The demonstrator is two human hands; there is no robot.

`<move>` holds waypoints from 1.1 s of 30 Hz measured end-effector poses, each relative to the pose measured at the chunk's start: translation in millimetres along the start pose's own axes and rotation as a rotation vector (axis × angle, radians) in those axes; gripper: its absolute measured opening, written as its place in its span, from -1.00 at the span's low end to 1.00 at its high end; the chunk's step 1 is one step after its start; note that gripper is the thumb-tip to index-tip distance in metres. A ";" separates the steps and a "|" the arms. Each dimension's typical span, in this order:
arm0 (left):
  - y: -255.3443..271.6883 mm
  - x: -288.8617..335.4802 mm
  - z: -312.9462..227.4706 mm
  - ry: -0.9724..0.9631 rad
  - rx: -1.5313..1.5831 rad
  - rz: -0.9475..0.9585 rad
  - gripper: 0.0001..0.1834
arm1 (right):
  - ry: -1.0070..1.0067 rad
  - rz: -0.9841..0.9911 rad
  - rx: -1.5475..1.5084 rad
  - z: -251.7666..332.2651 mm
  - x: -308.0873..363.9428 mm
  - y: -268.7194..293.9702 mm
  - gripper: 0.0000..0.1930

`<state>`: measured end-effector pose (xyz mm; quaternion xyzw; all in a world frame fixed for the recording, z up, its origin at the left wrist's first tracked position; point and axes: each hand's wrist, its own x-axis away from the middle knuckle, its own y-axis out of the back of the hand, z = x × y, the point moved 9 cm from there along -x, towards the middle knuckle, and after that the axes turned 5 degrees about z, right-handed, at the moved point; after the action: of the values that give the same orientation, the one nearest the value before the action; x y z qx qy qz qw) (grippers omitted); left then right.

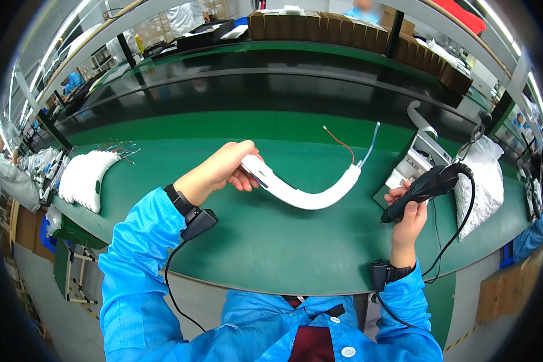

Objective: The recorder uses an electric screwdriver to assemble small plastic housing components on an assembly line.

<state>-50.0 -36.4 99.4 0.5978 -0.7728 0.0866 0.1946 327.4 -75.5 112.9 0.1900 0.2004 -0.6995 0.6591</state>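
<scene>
A curved white plastic piece is gripped at its left end by my left hand, with the fingers wrapped round it. From its far right end a red wire and a bluish-white wire stick up. My right hand is closed round a black corded electric screwdriver, its tip pointing down to the left, apart from the white piece. The screwdriver's black cable loops down past my right wrist.
Similar white curved pieces with wires are stacked at the left of the green table. A small box and a plastic bag of small white parts stand at the right. Beyond runs a black conveyor; brown cartons line the back.
</scene>
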 end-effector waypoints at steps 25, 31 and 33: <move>-124.3 -26.3 -69.0 -0.814 -0.400 -0.087 -0.70 | 0.212 -0.042 -0.271 62.4 -62.2 50.3 -0.37; -158.0 -56.4 -72.6 -0.679 0.338 0.242 -0.74 | 0.235 -0.008 -0.149 50.6 -77.1 38.8 -0.43; -163.3 -59.6 -82.8 -0.698 0.344 0.229 -0.74 | 0.232 -0.003 -0.133 48.9 -78.6 35.6 -0.44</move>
<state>135.2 2.9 134.4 0.5253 -0.8283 0.0276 -0.1930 367.6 -36.8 194.9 0.2251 0.3214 -0.6591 0.6416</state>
